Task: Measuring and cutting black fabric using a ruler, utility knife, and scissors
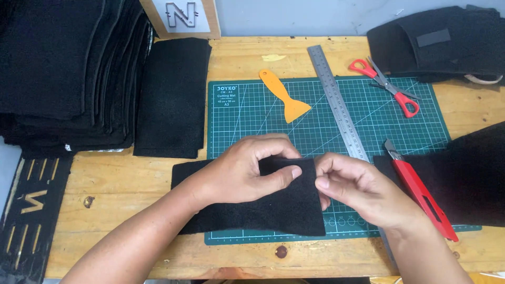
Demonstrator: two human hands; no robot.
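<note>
Left of the green mat (247,108), felt stacks (68,73). On the mat's near-left corner lies a felt piece (263,210); the left hand (247,168) pinches its top edge, the right hand (357,186) grips its right corner. Cutter (421,192) just right.

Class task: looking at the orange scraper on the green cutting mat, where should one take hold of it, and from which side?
Probably grip the orange scraper by its narrow handle, coming from the mat's far-left side: the handle points there, free of the steel ruler, while the wide blade lies nearer.
</note>
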